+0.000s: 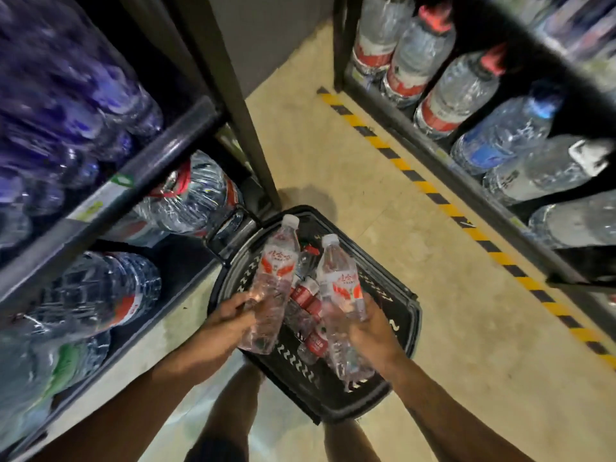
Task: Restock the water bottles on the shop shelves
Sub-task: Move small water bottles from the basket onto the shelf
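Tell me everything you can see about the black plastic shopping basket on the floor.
The black plastic shopping basket stands on the beige floor between two shelves of water bottles. Its walls are perforated with slots, and a folded handle lies at its far rim. Inside lie several small clear bottles with red labels. Both hands hold bottles above it; neither hand visibly touches the basket.

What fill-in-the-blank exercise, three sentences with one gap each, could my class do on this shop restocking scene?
1. Each hand, left hand and right hand, grips one clear water ___.
2. Both held bottles, left bottle and right bottle, have caps coloured ___.
3. Below the hands, a black ___ on the floor holds smaller red-labelled bottles.

Missing words: bottle; white; basket
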Available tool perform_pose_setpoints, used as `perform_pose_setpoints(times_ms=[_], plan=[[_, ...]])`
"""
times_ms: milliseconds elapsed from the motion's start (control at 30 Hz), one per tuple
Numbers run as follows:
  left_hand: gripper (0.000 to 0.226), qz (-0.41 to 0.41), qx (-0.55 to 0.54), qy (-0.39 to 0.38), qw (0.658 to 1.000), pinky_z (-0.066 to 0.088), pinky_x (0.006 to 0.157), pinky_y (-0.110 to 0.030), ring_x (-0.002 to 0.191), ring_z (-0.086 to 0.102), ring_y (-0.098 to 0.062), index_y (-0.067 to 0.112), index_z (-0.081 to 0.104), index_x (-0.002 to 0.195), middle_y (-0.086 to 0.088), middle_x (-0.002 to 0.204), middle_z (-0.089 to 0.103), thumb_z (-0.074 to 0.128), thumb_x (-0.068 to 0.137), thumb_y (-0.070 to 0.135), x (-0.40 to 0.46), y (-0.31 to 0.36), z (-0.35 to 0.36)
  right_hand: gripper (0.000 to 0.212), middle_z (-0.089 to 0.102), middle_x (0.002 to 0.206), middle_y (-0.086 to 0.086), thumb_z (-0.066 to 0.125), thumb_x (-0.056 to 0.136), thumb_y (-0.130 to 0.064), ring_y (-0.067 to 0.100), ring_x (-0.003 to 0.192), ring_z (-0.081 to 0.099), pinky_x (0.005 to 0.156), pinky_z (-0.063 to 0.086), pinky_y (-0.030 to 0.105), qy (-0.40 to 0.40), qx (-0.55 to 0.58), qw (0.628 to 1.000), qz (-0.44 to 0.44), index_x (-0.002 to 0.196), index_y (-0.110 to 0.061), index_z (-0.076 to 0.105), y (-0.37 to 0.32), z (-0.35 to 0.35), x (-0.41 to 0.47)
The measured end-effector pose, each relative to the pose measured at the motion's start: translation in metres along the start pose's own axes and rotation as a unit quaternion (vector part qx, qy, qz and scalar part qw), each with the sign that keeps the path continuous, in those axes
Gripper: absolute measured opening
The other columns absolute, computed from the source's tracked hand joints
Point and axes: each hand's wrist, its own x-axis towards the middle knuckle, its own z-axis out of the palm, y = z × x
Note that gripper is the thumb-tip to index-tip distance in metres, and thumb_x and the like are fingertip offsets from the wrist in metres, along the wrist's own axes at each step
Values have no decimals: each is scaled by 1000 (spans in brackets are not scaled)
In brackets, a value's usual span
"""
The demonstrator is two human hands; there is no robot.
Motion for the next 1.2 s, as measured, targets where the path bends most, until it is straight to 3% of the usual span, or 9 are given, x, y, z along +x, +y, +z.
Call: perform_pose_setpoints(times_ms=[133, 267, 333, 433, 533, 667, 800, 967, 1200], plan=[[41, 92, -2, 9, 996, 57, 81, -30, 101, 74, -19, 27, 72, 118, 2, 112, 77, 86, 79, 32, -92, 62, 22, 101, 57, 142, -5, 43, 72, -94, 6, 122, 60, 109, 44, 41, 12, -58, 997, -49, 147, -25, 49, -84, -11, -75], [22, 189, 4, 60, 980, 53, 69, -15, 84, 70, -9, 19, 68, 107, 12, 90, 78, 72, 89, 6, -184, 111, 34, 53, 52, 149, 1, 40, 106, -50, 22, 138, 49, 111, 38, 34, -5, -111, 984, -137, 152, -22, 42, -156, -14, -150], [31, 227, 8, 65, 972, 54, 71, -17, 87, 71, -10, 15, 66, 107, 8, 94, 77, 82, 81, 14, -230, 133, 35, 28, 71, 110, -1, 48, 106, -41, 18, 103, 67, 94, 50, 43, -25, -123, 976, -180, 120, -19, 61, -190, -11, -184], [67, 244, -33, 78, 966, 58, 84, -34, 95, 70, -24, 5, 61, 118, -12, 109, 74, 92, 61, 21, -288, 155, 37, 19, 64, 65, -21, 64, 100, -27, -6, 64, 60, 71, 48, 13, -75, -114, 964, -227, 83, -19, 58, -230, -6, -226], [62, 286, -39, 110, 951, 54, 102, -46, 110, 69, -29, 6, 56, 131, -19, 123, 71, 85, 77, 8, -327, 159, 36, 17, 76, 84, -14, 73, 93, -19, -9, 78, 69, 68, 47, 4, -97, -135, 945, -280, 101, -4, 74, -256, 0, -252], [85, 316, -32, 135, 939, 52, 103, -46, 111, 71, -28, 17, 59, 125, -12, 116, 75, 99, 54, 41, -368, 159, 31, 33, 78, 99, -7, 81, 82, -37, -3, 89, 71, 69, 51, 9, -139, -160, 921, -327, 107, -17, 75, -283, 10, -273], [77, 345, -53, 180, 920, 52, 103, -46, 113, 69, -32, 17, 59, 121, -18, 118, 72, 95, 56, 33, -395, 159, 30, 57, 77, 111, -12, 80, 70, -58, 5, 106, 71, 89, 54, 24, -187, -191, 898, -349, 116, -25, 75, -304, 27, -283], [70, 362, -50, 205, 908, 53, 93, -29, 111, 71, -17, 26, 59, 126, 0, 118, 75, 95, 65, 29, -420, 155, 17, 45, 78, 110, -14, 86, 74, -43, 2, 107, 71, 89, 54, 16, -223, -220, 875, -368, 115, -28, 76, -323, 52, -288], [68, 366, 1, 216, 905, 49, 105, -40, 114, 69, -12, 27, 57, 126, 6, 120, 74, 93, 70, 17, -420, 174, -26, 36, 80, 101, -3, 89, 77, -18, 9, 97, 75, 79, 57, 16, -202, -184, 884, -380, 110, -11, 76, -351, 96, -273]])
